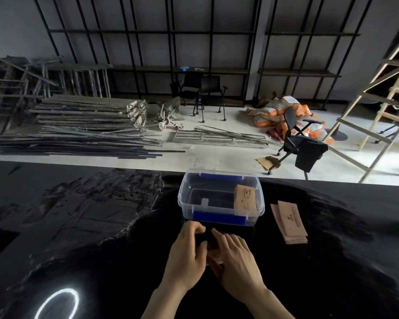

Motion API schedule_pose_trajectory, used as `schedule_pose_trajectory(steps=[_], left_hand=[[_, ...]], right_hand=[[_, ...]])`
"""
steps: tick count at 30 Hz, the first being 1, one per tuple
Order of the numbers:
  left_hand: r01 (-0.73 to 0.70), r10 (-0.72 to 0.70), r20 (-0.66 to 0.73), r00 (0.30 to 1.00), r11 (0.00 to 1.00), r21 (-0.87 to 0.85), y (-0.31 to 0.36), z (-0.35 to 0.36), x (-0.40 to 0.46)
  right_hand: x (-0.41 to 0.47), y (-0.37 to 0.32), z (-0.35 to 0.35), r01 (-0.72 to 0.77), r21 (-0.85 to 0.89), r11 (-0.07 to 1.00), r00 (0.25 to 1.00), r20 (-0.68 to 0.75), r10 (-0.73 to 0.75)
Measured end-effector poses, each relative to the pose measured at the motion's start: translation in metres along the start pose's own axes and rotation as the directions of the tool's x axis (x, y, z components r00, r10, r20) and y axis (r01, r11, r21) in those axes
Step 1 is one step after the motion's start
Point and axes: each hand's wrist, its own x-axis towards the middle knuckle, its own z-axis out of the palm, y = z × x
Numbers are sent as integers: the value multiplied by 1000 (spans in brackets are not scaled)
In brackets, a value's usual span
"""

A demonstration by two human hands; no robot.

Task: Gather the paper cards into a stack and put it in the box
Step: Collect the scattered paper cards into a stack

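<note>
Desk (78, 226): black, glossy. Box (220, 218): clear, lidless, one card (245, 200) leaning at its right end. Loose cards (289, 223): overlapped, right of box. Left hand (187, 256) and right hand (236, 261): fingers curled around a small card stack (214, 256) just before the box.

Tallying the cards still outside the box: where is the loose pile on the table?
The loose pile lies on the black table, right of the clear box and beyond the right hand.

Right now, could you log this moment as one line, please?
hands: both on cards near box | in box: one stack | right: loose pile
</note>
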Motion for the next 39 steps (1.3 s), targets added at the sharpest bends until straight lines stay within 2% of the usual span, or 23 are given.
schedule_pose_trajectory(steps=[2,3,6,8,13,19,24,27,30,33,35,36,39], left_hand=[[35,-36,-151,988,999,-8,-15,-1,-4],[82,-87,-137,987,996,-42,-21,-3,-7],[196,-177,200,964,977,-80,-29,-4,-10],[213,-188,331,925,976,-40,-24,-4,-9],[57,-80,397,914,996,69,-19,-2,1],[-79,21,330,944,983,164,-14,-8,9],[-286,162,389,907,914,288,4,5,20],[-342,207,417,885,897,279,19,22,29],[-247,156,429,890,955,165,36,43,33],[11,34,429,903,995,-102,53,70,36],[197,-88,415,906,954,-226,69,93,38],[277,-153,414,897,925,-259,77,106,39],[425,-302,404,863,867,-261,100,140,45]], right_hand=[[-2,4,3,7,-40,999,999,-38,-9],[-2,4,4,5,-57,998,999,-51,-8],[-4,4,10,-3,-113,994,997,-73,-5],[-4,5,12,-24,-129,991,996,-83,13],[-4,10,5,-3,-49,999,999,-39,1],[-6,17,-9,-18,65,998,999,-25,20],[-11,33,-26,-41,131,990,999,-5,42],[-20,48,-35,-145,227,963,987,-29,156],[-36,65,-49,-313,513,799,906,-90,413],[-52,83,-61,-385,797,465,749,-24,662],[-58,92,-67,-338,916,218,705,93,703],[-59,95,-70,-306,941,145,703,120,701],[-56,104,-80,-253,966,60,643,122,756]])
